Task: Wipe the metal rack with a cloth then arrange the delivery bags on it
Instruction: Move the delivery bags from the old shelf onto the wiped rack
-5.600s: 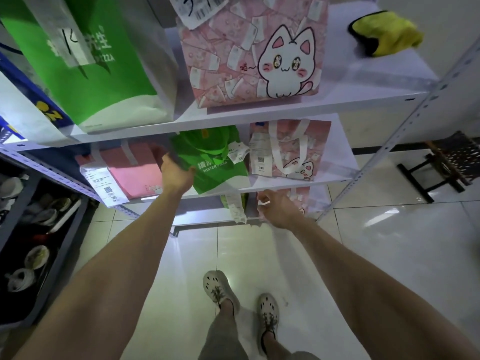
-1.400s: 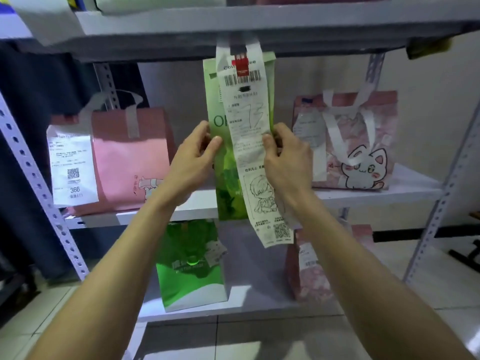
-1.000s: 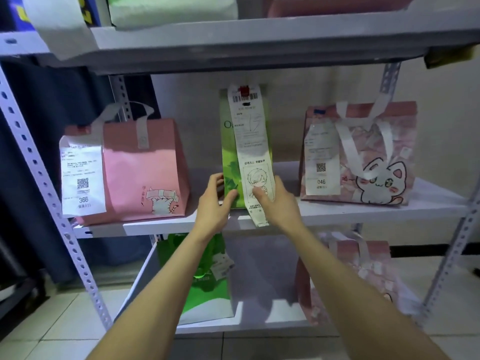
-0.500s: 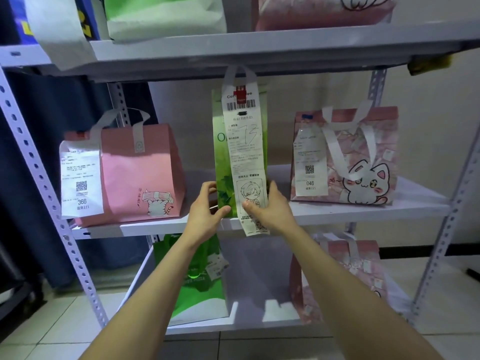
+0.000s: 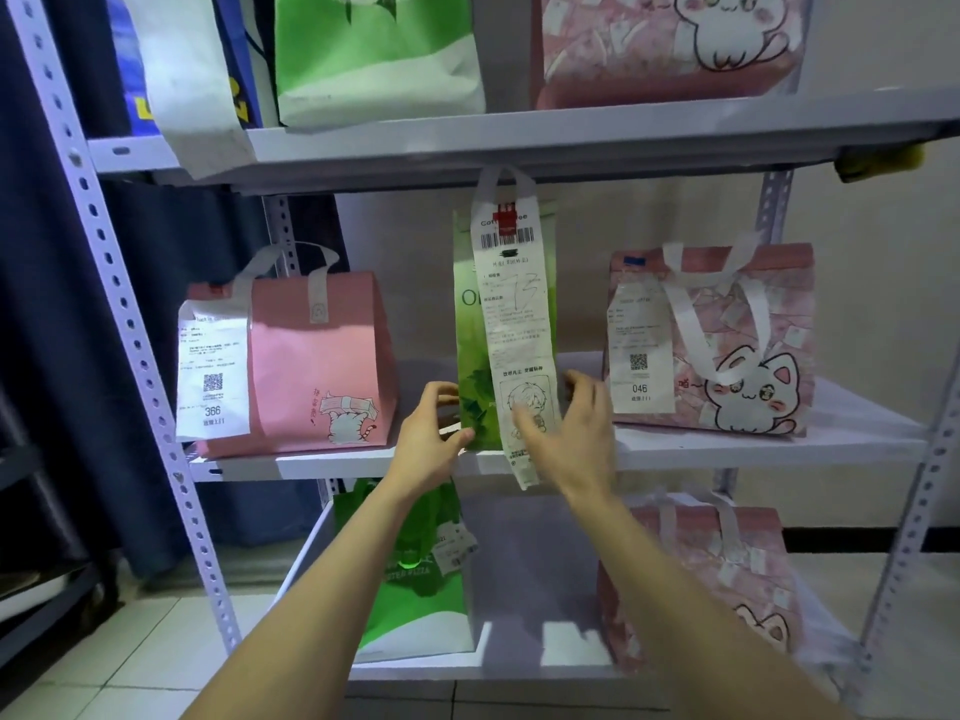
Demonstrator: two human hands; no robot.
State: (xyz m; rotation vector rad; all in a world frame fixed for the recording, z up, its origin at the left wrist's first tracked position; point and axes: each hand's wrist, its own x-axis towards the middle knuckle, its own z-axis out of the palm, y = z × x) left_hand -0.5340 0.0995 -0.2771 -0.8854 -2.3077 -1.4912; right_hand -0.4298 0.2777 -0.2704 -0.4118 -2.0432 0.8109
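Observation:
A tall narrow green delivery bag [image 5: 470, 324] with a long white receipt [image 5: 511, 314] down its front stands upright at the middle of the metal rack's middle shelf [image 5: 727, 452]. My left hand [image 5: 428, 441] pinches its lower left corner. My right hand [image 5: 574, 436] wraps its lower right side, thumb on the receipt, fingers spread and blurred. A plain pink bag [image 5: 317, 376] stands to the left and a pink cat bag [image 5: 748, 350] to the right. A yellow cloth [image 5: 878, 158] peeks over the top shelf's right edge.
The top shelf holds a green and white bag [image 5: 374, 54] and a pink cat bag [image 5: 665, 39]. The bottom shelf holds a green bag [image 5: 415, 579] and another pink cat bag [image 5: 696, 589]. A dark curtain [image 5: 47, 356] hangs left of the perforated upright [image 5: 130, 330].
The green bag has gone from held in the air to standing on the middle shelf. Both hands slid down to its base, and the right hand's fingers have spread.

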